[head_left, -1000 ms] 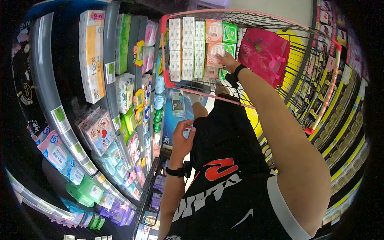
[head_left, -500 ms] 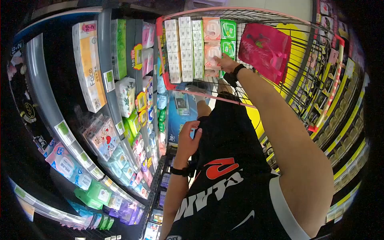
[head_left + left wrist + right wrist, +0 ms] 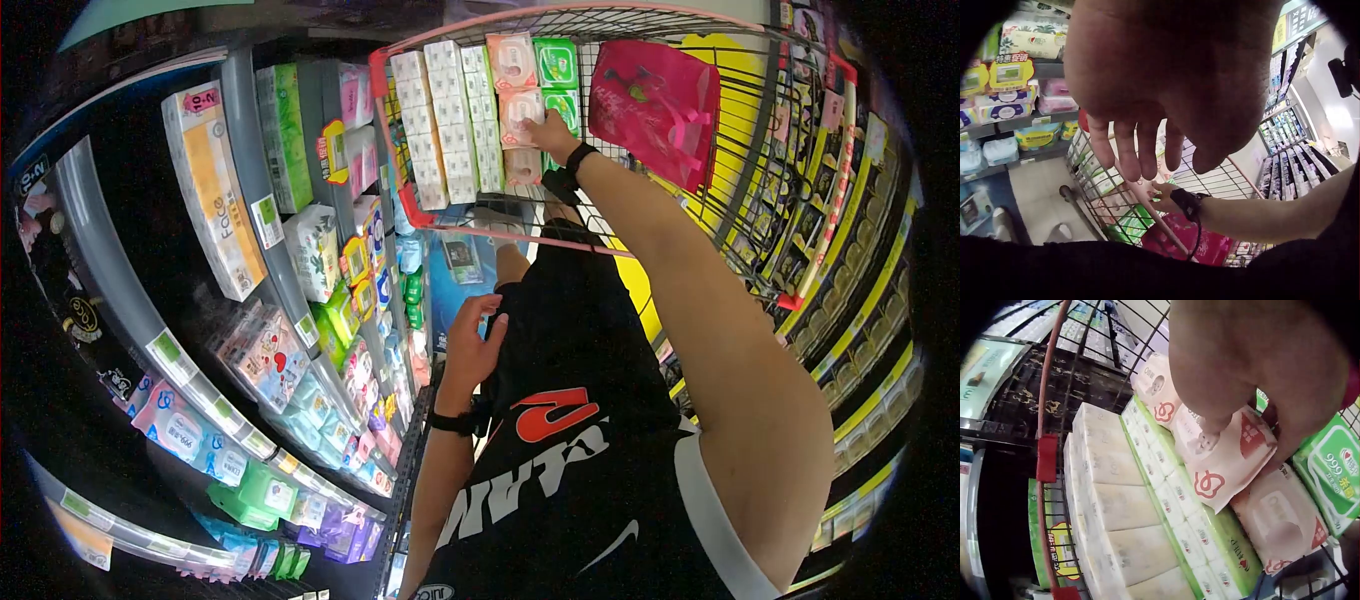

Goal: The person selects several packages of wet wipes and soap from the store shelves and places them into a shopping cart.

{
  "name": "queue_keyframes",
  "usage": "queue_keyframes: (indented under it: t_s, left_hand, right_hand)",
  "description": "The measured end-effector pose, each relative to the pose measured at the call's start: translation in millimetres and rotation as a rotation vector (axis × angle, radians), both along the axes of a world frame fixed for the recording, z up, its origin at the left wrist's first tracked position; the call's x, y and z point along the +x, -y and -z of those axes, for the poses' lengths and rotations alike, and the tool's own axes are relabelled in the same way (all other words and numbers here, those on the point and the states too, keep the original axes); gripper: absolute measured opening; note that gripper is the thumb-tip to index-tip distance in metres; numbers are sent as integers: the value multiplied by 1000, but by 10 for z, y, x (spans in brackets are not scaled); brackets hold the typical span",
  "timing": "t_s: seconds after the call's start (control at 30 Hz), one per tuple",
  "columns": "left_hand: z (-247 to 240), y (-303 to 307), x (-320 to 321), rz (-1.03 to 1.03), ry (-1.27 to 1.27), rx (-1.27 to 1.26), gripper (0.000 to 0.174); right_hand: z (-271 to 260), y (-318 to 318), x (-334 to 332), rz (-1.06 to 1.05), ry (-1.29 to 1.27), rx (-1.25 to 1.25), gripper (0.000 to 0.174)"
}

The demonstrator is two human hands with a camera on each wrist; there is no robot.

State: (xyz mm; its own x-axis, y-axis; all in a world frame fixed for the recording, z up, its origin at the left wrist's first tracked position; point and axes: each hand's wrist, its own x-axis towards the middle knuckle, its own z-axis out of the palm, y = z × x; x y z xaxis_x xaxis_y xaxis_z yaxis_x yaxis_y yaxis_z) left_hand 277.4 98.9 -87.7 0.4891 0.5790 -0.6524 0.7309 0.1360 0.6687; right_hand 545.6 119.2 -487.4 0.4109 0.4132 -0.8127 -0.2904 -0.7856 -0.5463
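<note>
Inside the shopping cart [image 3: 400, 150], my right hand [image 3: 553, 137] is on the middle pink wipes pack [image 3: 517, 108]. The right wrist view shows my thumb and fingers on either side of this pack [image 3: 1235, 459], which sits tilted above its neighbours. Another pink wipes pack [image 3: 1282, 515] lies in front of it, and a third [image 3: 1155, 387] behind. Green wipes packs [image 3: 556, 65] line the side nearer the cart handle. My left hand [image 3: 472, 345] hangs beside the black shorts with loose fingers and holds nothing; its palm fills the upper left wrist view.
Stacked white tissue packs [image 3: 455, 130] fill the cart's left end. A pink-red bag [image 3: 655, 110] lies toward the handle [image 3: 828, 190]. Shelves of tissues [image 3: 215, 190] and wipes stand close on the left, and another shelf row [image 3: 860, 330] runs along the right.
The head view has shifted, so the cart and its packs sit further left. My right hand has stayed at the pink pack. My left hand's fingers have loosened and straightened slightly.
</note>
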Motion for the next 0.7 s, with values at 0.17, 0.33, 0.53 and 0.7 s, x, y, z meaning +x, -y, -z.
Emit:
queue_keyframes:
  t_s: [0.17, 0.33, 0.53, 0.7]
  left_hand:
    - [34, -33, 69, 41, -2, -10, 29]
    - [52, -65, 34, 55, -9, 7, 28]
    - [36, -88, -4, 56, 7, 18, 28]
    - [-5, -117, 13, 70, 13, 25, 29]
  right_hand:
    - [-447, -58, 113, 47, -76, 134, 64]
    - [-559, -100, 180, 56, -109, 229, 74]
    - [-617, -101, 162, 6, -58, 224, 73]
    - [-553, -84, 269, -126, -103, 174, 54]
